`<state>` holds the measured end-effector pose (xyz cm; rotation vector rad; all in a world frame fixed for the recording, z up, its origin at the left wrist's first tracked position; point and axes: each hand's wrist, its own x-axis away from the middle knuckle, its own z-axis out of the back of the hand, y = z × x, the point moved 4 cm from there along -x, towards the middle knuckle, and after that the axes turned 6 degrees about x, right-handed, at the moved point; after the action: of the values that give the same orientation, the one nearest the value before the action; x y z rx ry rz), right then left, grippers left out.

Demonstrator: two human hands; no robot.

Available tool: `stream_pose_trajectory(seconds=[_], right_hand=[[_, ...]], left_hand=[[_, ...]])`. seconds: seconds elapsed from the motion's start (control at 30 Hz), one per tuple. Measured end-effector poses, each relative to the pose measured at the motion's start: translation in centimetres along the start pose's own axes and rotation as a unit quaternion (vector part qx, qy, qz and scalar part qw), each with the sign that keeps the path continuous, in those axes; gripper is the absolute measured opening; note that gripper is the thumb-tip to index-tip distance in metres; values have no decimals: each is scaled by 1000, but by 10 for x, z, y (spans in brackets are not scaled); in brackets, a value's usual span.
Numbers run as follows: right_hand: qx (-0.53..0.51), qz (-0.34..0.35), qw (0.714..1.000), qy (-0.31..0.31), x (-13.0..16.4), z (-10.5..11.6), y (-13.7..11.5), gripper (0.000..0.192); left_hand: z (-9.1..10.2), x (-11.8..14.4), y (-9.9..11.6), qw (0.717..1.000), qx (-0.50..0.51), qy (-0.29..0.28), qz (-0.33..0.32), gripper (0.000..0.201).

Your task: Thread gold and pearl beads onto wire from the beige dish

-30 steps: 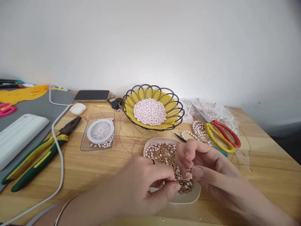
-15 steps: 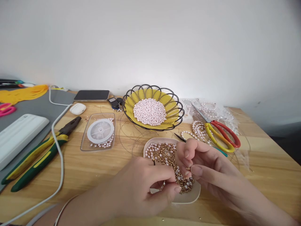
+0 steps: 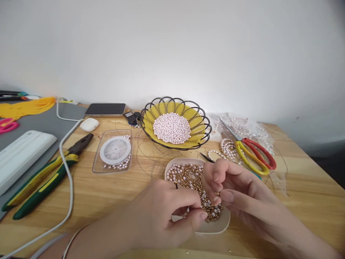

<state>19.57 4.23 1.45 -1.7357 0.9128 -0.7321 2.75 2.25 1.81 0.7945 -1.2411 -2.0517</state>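
Yellow basket (image 3: 201,126) of pale pink pearls (image 3: 171,127); red-and-yellow scissors (image 3: 253,153); green-and-yellow pliers (image 3: 43,176).

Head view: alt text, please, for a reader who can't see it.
Both hands, left hand and right hand, pinch small beads over a shallow white tray of gold and pearl beads on a wooden table; behind sits a yellow basket.

A wooden table (image 3: 113,187) carried a yellow wire basket (image 3: 201,126) of pearls, a beige bead tray (image 3: 215,226), a clear box (image 3: 97,158) with a spool, green pliers (image 3: 40,181), red-handled scissors (image 3: 252,151), a white cable (image 3: 70,194) and, probably, a phone (image 3: 105,109).
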Motion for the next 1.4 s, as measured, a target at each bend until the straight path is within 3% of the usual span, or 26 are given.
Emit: stream_pose_trajectory(seconds=[0.7, 1.4], right_hand=[[64, 10, 997, 29, 2, -1, -1, 4], [56, 14, 998, -1, 2, 1, 1, 4]], left_hand=[[1, 0, -2, 1000, 18, 13, 13, 23], [0, -1, -2, 999, 34, 13, 23, 24]])
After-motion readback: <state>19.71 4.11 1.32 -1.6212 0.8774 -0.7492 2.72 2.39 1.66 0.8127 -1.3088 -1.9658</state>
